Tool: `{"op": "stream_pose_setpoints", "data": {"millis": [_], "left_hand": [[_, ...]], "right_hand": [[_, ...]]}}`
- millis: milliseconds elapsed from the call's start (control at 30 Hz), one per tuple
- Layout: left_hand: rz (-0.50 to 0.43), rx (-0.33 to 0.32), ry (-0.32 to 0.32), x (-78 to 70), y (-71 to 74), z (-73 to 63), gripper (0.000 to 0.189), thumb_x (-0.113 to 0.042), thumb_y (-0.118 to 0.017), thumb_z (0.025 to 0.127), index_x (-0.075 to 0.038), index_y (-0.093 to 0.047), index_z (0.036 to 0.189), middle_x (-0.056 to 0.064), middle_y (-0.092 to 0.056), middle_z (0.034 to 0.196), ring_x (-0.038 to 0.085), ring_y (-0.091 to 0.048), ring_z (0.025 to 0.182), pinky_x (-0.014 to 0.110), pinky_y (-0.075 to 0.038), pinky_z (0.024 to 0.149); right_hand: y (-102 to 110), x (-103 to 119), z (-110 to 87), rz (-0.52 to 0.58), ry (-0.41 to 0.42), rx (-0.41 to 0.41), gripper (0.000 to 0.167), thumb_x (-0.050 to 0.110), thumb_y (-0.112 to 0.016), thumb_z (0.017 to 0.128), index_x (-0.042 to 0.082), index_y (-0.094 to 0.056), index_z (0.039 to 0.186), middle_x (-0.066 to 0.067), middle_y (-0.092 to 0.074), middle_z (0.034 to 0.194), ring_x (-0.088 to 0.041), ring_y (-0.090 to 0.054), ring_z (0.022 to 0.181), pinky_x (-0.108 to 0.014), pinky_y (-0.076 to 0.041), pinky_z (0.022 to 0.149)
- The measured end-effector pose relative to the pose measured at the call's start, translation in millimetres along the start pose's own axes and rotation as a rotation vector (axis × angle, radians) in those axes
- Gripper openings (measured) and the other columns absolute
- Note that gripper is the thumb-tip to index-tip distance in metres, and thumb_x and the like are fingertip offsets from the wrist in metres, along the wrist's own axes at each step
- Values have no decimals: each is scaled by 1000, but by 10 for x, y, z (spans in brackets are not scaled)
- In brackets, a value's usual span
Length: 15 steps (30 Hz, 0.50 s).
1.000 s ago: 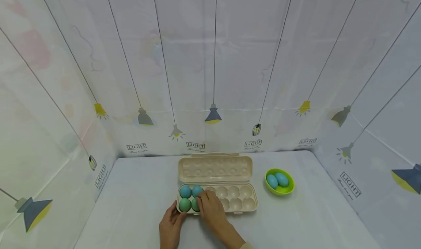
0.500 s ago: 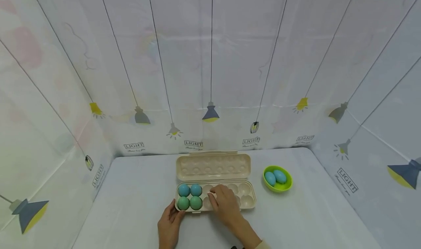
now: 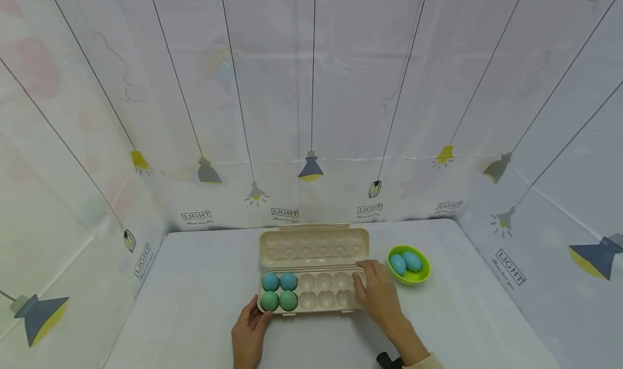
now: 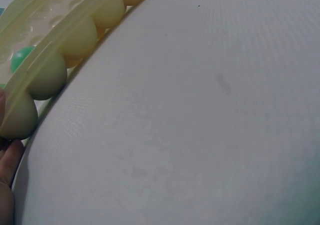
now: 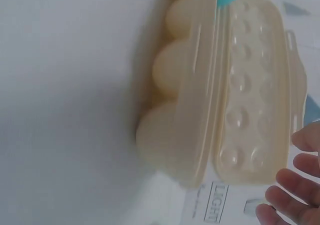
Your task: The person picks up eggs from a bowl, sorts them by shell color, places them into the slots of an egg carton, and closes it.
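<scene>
An open beige egg carton lies in the middle of the table, its lid folded back toward the wall. At its left end sit two blue eggs and, in the front row, two green eggs. My left hand grips the front left corner; the left wrist view shows fingers at the rim and low on the side. Over the carton's right end hovers my right hand, nothing in its fingers, which are spread loosely in the right wrist view.
Right of the carton stands a lime green bowl holding two blue eggs. A white cloth covers the table. Walls with printed lamps rise at the back and both sides. A black device is at the right wrist.
My right hand has left the second green egg and moved right along the carton to its right end, near the bowl. The left hand still holds the carton's corner.
</scene>
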<state>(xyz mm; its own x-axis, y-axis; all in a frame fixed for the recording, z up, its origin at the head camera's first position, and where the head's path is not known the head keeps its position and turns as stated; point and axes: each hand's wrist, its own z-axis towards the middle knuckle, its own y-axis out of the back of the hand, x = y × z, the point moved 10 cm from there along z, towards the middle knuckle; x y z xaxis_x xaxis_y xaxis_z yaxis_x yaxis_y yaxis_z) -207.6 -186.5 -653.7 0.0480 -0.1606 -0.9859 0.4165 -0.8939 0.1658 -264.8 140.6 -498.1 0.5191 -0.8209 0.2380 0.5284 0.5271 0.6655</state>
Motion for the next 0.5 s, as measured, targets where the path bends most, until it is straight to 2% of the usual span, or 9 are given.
{"op": "stream_pose_setpoints", "data": {"millis": [200,333,433,500], "left_hand": [[-15,6,-14,-12,2,-4,64,-28,-80,86,-7,-55,141,19,-65,133,31,-68,116,13,-58,89],[-11,1,-25,-18,12,-6,64,-27,-81,85,-7,-55,140,18,-65,132,30,-68,116,12,-58,88],[-15,4,-33,-23,9,-5,64,-28,-80,86,-7,-55,141,18,-65,133,30,-67,117,12,-58,88],[-21,8,-36,-21,2,-5,65,-29,-80,86,-6,-54,141,19,-64,134,31,-67,118,12,-58,89]], "right_hand": [[111,-409,24,-30,-80,8,32,8,-78,83,-2,-66,111,-18,-65,104,-36,-64,96,-46,-61,76],[153,-655,35,-63,-133,36,33,8,-77,84,-4,-66,113,-21,-66,105,-38,-64,92,-49,-61,70],[166,-845,21,-103,-196,64,34,10,-78,84,-2,-65,113,-22,-65,106,-39,-64,90,-51,-59,61],[159,-973,-2,-115,-247,90,35,11,-78,84,-1,-65,114,-22,-63,107,-40,-64,92,-55,-58,59]]}}
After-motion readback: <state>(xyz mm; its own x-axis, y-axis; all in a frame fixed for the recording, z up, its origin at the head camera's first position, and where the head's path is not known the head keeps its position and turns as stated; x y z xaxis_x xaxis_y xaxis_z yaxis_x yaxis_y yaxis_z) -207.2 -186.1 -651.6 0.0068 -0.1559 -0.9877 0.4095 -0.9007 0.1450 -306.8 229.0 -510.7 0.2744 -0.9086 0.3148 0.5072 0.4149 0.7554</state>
